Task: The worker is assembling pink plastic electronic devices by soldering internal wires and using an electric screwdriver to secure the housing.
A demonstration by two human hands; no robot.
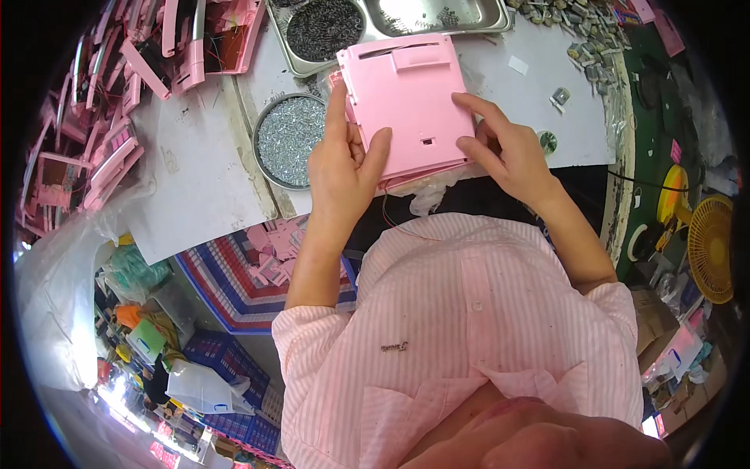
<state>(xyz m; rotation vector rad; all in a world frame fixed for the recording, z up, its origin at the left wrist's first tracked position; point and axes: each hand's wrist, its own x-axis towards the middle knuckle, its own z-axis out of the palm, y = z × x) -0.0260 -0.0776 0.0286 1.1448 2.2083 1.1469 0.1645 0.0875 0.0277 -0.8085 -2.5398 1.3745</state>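
A flat pink plastic casing lies at the front edge of the table, between my two hands. It has a raised lip and a dark slot near its far end and a small square cutout near its near end. My left hand grips its left side, index finger stretched along the edge and thumb on the top face. At the right side, my right hand holds the casing's edge with thumb and fingers. Further pink layers show beneath the casing, and a thin wire hangs from its near edge.
Left of the casing stands a round tray of small metal screws. Behind it is a steel tray with dark springs. Small motor-like parts pile at the back right. Pink assemblies crowd the left. A striped bag holds pink pieces below.
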